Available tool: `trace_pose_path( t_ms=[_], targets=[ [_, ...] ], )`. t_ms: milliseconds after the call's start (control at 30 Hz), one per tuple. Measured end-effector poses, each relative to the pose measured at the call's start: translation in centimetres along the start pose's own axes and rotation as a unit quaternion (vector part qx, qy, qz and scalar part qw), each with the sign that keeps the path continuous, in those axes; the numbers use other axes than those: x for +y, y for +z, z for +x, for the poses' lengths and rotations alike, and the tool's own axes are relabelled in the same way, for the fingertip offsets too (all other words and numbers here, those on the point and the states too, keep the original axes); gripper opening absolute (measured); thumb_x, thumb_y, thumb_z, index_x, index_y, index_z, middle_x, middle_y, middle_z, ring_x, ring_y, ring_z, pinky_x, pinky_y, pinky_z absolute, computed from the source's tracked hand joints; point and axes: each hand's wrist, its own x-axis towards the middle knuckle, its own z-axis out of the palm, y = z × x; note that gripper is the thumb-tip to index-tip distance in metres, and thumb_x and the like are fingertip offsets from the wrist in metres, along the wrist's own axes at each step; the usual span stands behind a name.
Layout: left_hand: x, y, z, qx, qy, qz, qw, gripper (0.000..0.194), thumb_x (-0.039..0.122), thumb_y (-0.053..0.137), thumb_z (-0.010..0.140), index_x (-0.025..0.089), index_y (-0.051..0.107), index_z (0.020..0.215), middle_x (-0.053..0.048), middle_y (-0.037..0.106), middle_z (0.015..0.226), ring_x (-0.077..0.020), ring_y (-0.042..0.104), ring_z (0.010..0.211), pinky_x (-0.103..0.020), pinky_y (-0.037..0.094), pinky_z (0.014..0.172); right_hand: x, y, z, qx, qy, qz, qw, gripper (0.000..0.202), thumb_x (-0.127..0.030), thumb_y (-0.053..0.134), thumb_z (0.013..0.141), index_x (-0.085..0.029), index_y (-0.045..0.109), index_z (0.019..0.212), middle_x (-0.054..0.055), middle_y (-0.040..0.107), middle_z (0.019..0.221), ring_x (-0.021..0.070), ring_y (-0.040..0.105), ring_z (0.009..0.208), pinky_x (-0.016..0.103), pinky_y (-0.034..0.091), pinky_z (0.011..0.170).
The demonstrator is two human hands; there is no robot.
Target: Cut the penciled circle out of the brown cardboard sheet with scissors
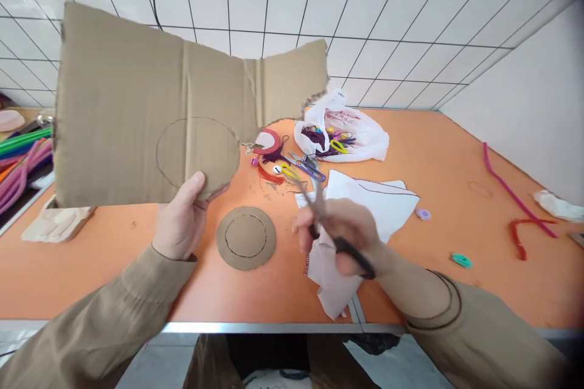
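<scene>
The left hand (182,216) is clamped on the lower edge of a corrugated cardboard sheet (118,103), thumb on the near face, and holds it raised above the orange tabletop (264,292). A drawn circle (157,155) shows on the sheet around the thumb, its right side already at the cut edge; the upper right corner is ragged.

The right hand (351,231) is closed around the black handles of a pair of scissors (318,203) — blurred, blades pointing up and away from the person, apart from the cardboard.

Between the two hands, flat on the tabletop, lies a cardboard disc (246,260) with a smaller circle marked inside its rim. Beyond it are a red tassel (270,176), purple-handled scissors (310,169) and a white plastic bag (371,137) holding dark threads and a yellow-handled tool. White fabric (387,213) lies partly behind the right hand — a lilac spool (423,214) sits just beside it, and a teal one (462,260) rests farther right.
</scene>
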Motion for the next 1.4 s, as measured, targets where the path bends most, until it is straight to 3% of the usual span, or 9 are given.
trace_pose_path(
  t_ms=[133, 300, 533, 667, 800, 867, 1033, 1267, 1400],
  targets=[
    [-0.4, 0.0, -0.6, -0.066, -0.038, 0.037, 0.996, 0.020, 0.028, 0.073, 0.076, 0.016, 0.077, 0.091, -0.009, 0.076, 0.104, -0.0327, 0.062, 0.117, -0.041, 0.060, 0.087, -0.8, -1.1, 0.4, 0.092, 0.094, 0.067, 0.989, 0.049, -0.057, 0.074, 0.076, -0.019, 0.065, 0.105, 0.001, 0.066, 0.068, 0.0146, 0.062, 0.055, 0.027, 0.048, 0.054],
    [-0.5, 0.0, -0.9, -0.091, -0.067, 0.041, 0.993, 0.016, 0.029, 0.073, 0.077, 0.017, 0.079, 0.086, -0.008, 0.077, 0.098, -0.0293, 0.068, 0.104, -0.035, 0.062, 0.078, -0.7, -1.2, 1.1, 0.002, 0.267, 0.107, 0.958, 0.051, -0.058, 0.076, 0.071, -0.014, 0.063, 0.094, -0.001, 0.061, 0.062, 0.0123, 0.059, 0.049, 0.023, 0.048, 0.046],
    [-0.1, 0.0, -0.2, -0.032, -0.113, -0.012, 0.993, 0.018, 0.026, 0.069, 0.077, 0.016, 0.078, 0.090, -0.008, 0.077, 0.099, -0.0290, 0.071, 0.096, -0.032, 0.063, 0.065, 0.2, -0.8, 1.0, -0.019, 0.310, 0.054, 0.949, 0.053, -0.058, 0.077, 0.069, -0.014, 0.061, 0.093, -0.002, 0.057, 0.064, 0.0116, 0.059, 0.051, 0.022, 0.045, 0.047],
    [0.1, 0.0, -0.3, -0.026, -0.095, -0.001, 0.995, 0.026, 0.024, 0.069, 0.077, 0.017, 0.075, 0.102, -0.008, 0.075, 0.109, -0.0309, 0.068, 0.105, -0.033, 0.062, 0.065, 0.4, -0.4, 0.9, 0.006, 0.272, 0.084, 0.959, 0.050, -0.058, 0.074, 0.073, -0.016, 0.059, 0.095, 0.000, 0.060, 0.065, 0.0140, 0.061, 0.054, 0.027, 0.049, 0.052],
    [-0.3, 0.4, -1.1, -0.057, -0.081, 0.000, 0.995, 0.037, 0.029, 0.072, 0.078, 0.019, 0.072, 0.113, -0.009, 0.073, 0.115, -0.0342, 0.061, 0.119, -0.040, 0.062, 0.082, 1.1, 1.1, 1.1, 0.205, 0.194, 0.045, 0.958, 0.041, -0.042, 0.078, 0.071, -0.023, 0.052, 0.096, -0.001, 0.065, 0.078, 0.0167, 0.066, 0.073, 0.033, 0.053, 0.072],
    [-0.8, 0.8, -1.8, -0.069, -0.101, -0.008, 0.993, 0.039, 0.030, 0.072, 0.079, 0.021, 0.071, 0.117, -0.008, 0.073, 0.117, -0.0345, 0.059, 0.122, -0.043, 0.060, 0.089, 1.3, 1.8, 1.4, 0.250, 0.193, 0.017, 0.949, 0.043, -0.033, 0.081, 0.066, -0.024, 0.051, 0.096, -0.002, 0.063, 0.083, 0.0175, 0.066, 0.081, 0.034, 0.052, 0.077],
    [-2.4, 1.5, -3.1, -0.129, -0.166, -0.037, 0.977, 0.045, 0.029, 0.068, 0.084, 0.022, 0.064, 0.128, -0.009, 0.069, 0.126, -0.0330, 0.058, 0.124, -0.045, 0.058, 0.094, 1.4, 2.5, 1.8, 0.342, 0.197, -0.029, 0.918, 0.038, -0.030, 0.078, 0.066, -0.024, 0.051, 0.092, -0.006, 0.054, 0.074, 0.0123, 0.056, 0.069, 0.026, 0.048, 0.062],
    [-2.1, 1.7, -3.1, -0.080, -0.261, -0.059, 0.960, 0.047, 0.028, 0.067, 0.084, 0.022, 0.062, 0.131, -0.008, 0.073, 0.118, -0.0281, 0.067, 0.112, -0.031, 0.063, 0.081, 2.3, 2.0, 1.4, 0.296, 0.107, -0.204, 0.927, 0.032, -0.025, 0.072, 0.075, -0.024, 0.052, 0.100, 0.001, 0.061, 0.092, 0.0160, 0.061, 0.082, 0.034, 0.051, 0.082],
    [-2.2, 1.7, -2.8, -0.077, -0.288, -0.073, 0.952, 0.042, 0.024, 0.062, 0.088, 0.021, 0.063, 0.130, -0.009, 0.073, 0.119, -0.0254, 0.071, 0.102, -0.028, 0.062, 0.080, 2.3, 1.9, 1.3, 0.263, 0.102, -0.278, 0.918, 0.031, -0.031, 0.071, 0.080, -0.024, 0.052, 0.102, 0.003, 0.062, 0.091, 0.0183, 0.062, 0.081, 0.036, 0.053, 0.081]
  ],
)
